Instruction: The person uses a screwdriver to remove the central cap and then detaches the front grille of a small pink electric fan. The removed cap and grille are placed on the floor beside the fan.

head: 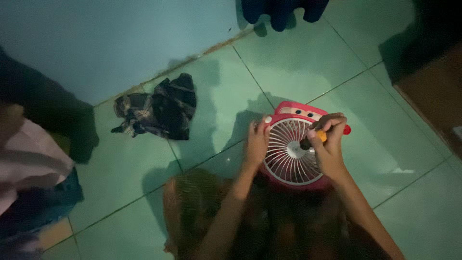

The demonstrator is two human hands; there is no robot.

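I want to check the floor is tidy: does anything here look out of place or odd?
Yes. A dark checked cloth lies crumpled on the tiled floor near the wall, apart from the small red fan that both hands hold. Nothing looks spilled; damage on the fan cannot be judged in this dim light.

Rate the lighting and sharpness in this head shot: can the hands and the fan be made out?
Head view: dim, teal-tinted, soft. The pink fan and its white grille are readable, as are the left hand and right hand. Hard shadows fall up-left across the tiles; the lower edge and corners are murky.
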